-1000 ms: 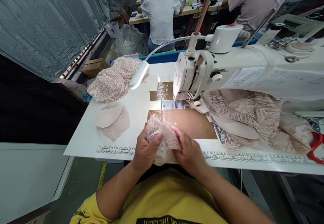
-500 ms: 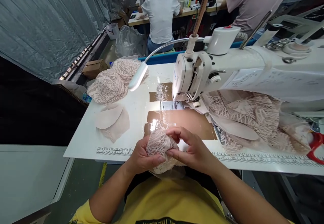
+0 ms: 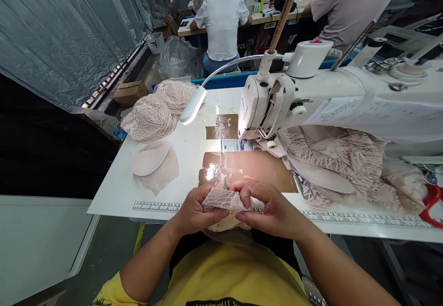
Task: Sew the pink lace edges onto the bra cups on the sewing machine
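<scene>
Both hands hold a pale pink lace bra cup (image 3: 222, 200) just over the table's front edge. My left hand (image 3: 198, 211) grips its left side, with the thumb on top. My right hand (image 3: 266, 208) pinches the right side between thumb and bent fingers. The lace is folded over across the middle, and a cream layer with a scalloped edge shows below it. The fingers hide part of the cup. Beyond the hands stands a white sewing machine (image 3: 265, 105), its needle area above a metal plate (image 3: 231, 145).
Stacked lace cups (image 3: 150, 117) lie at the back left, near a lamp head (image 3: 193, 106). A smooth cup with mesh (image 3: 155, 163) lies in front of them. More lace pieces (image 3: 339, 163) and red-handled scissors (image 3: 432, 204) are at right. Two people (image 3: 223, 24) sit beyond.
The lace cup, rounded and facing up before, is now folded over and flatter between the hands. My right hand's fingers have curled in and closed on its edge.
</scene>
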The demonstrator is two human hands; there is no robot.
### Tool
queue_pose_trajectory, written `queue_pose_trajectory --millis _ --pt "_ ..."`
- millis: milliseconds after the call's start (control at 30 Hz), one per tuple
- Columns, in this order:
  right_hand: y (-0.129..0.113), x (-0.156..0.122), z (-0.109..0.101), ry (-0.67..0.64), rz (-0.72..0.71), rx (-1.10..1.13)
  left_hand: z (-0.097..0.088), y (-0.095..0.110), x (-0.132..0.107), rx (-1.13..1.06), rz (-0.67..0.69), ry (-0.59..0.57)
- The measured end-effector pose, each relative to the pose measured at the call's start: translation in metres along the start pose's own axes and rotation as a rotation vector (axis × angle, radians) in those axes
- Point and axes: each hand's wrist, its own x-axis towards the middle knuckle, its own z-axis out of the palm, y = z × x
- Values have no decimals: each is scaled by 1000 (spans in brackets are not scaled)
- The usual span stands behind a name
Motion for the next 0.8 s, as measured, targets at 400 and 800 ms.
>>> queue_pose_trajectory --millis 400,800 --pt "18 -6 0 -90 314 370 -3 4 0 18 -51 -82" --pt "17 0 0 21 238 329 -11 19 10 38 -247 -203"
